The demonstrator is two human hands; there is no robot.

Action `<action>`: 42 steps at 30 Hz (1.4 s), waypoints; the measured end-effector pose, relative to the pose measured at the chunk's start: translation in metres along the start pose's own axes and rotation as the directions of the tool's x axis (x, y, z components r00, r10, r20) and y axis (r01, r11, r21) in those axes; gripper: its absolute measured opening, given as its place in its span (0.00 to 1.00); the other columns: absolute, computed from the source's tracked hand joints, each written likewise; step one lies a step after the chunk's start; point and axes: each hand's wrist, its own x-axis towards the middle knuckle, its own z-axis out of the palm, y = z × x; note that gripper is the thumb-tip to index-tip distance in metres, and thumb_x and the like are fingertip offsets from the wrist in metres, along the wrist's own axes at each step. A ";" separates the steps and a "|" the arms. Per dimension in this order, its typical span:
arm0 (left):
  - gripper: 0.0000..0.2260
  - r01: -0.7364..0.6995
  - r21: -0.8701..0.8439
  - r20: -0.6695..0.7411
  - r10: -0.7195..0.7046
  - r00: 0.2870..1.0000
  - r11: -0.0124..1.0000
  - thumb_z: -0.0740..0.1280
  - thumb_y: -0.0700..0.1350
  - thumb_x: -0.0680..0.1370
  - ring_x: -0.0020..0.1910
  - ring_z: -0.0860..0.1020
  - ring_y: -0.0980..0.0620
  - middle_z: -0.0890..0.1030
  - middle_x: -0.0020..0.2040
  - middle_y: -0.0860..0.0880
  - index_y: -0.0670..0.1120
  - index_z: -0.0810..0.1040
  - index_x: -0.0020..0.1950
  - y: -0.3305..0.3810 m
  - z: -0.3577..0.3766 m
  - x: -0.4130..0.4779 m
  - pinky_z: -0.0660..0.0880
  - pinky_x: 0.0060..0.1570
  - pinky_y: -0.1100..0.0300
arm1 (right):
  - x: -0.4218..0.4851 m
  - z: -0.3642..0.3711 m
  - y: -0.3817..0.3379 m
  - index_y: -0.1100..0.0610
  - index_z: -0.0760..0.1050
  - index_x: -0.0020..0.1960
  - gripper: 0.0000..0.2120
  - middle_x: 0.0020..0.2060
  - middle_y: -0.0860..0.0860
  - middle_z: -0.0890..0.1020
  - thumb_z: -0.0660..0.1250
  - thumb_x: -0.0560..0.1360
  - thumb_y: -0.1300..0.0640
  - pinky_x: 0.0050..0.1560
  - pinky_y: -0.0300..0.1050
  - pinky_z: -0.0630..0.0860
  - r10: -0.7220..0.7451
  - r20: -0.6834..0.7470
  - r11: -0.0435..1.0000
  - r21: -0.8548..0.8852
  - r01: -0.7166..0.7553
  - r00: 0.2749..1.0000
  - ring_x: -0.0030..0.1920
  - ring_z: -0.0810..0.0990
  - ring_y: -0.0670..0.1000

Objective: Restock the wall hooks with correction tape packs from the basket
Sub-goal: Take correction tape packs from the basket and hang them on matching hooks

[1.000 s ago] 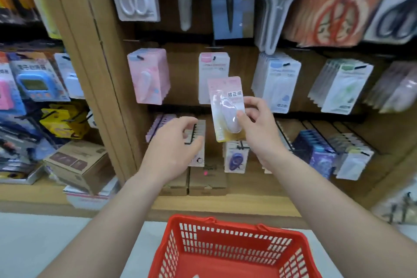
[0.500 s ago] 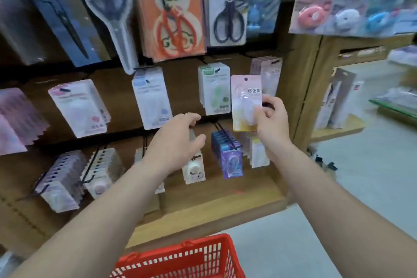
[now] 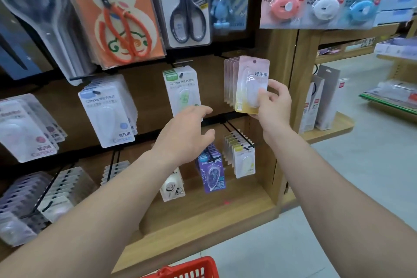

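My right hand point(image 3: 272, 102) pinches a pink and yellow correction tape pack point(image 3: 250, 84) by its lower right side. The pack stands upright right in front of a row of matching packs point(image 3: 230, 81) hanging on a wall hook at the far right of the wooden display. My left hand point(image 3: 186, 135) hovers empty with relaxed fingers, lower and to the left, in front of the green pack point(image 3: 182, 90). The rim of the red basket point(image 3: 187, 269) shows at the bottom edge.
More correction tape packs hang on hooks: blue-white ones point(image 3: 108, 110), purple ones point(image 3: 212, 171), yellow ones point(image 3: 242, 158). Scissors point(image 3: 188, 13) hang above. A wooden post point(image 3: 293, 88) ends the display at the right, with an aisle floor point(image 3: 361, 176) beyond.
The view has swung right along the display. My right hand has carried the pack right and up to the matching row at the far right hook. My left hand stayed empty alongside.
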 end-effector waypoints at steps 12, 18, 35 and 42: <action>0.22 0.019 -0.015 -0.043 -0.020 0.999 1.000 0.67 0.52 0.81 0.65 0.75 0.52 0.76 0.70 0.53 0.54 0.69 0.76 0.000 -0.002 0.005 0.76 0.62 0.52 | 0.001 -0.006 -0.003 0.46 0.72 0.65 0.12 0.51 0.46 0.83 0.65 0.83 0.54 0.54 0.50 0.84 -0.061 0.007 0.997 -0.053 0.061 0.998 0.51 0.84 0.47; 0.22 0.030 -0.033 -0.049 -0.032 0.998 0.999 0.67 0.52 0.82 0.64 0.75 0.52 0.76 0.69 0.53 0.53 0.70 0.75 -0.002 -0.001 0.007 0.75 0.61 0.53 | 0.010 0.006 -0.003 0.48 0.75 0.65 0.11 0.55 0.50 0.82 0.65 0.83 0.54 0.40 0.43 0.85 -0.046 0.019 0.994 -0.097 0.048 0.999 0.51 0.84 0.49; 0.21 0.349 -0.010 0.219 -0.339 0.915 0.937 0.70 0.53 0.79 0.60 0.78 0.52 0.76 0.65 0.53 0.52 0.74 0.72 -0.106 0.024 -0.201 0.75 0.62 0.55 | -0.164 0.002 0.108 0.52 0.83 0.54 0.08 0.52 0.48 0.83 0.73 0.77 0.51 0.58 0.46 0.76 0.226 0.529 0.700 -0.672 0.241 0.818 0.54 0.81 0.49; 0.18 0.633 -0.021 0.423 -0.567 0.707 0.774 0.73 0.42 0.77 0.61 0.80 0.44 0.82 0.64 0.42 0.41 0.80 0.66 -0.185 0.086 -0.361 0.70 0.62 0.60 | -0.308 0.003 0.196 0.59 0.84 0.51 0.05 0.44 0.48 0.83 0.73 0.77 0.59 0.44 0.26 0.70 0.467 0.681 0.697 -0.676 0.238 0.564 0.40 0.78 0.40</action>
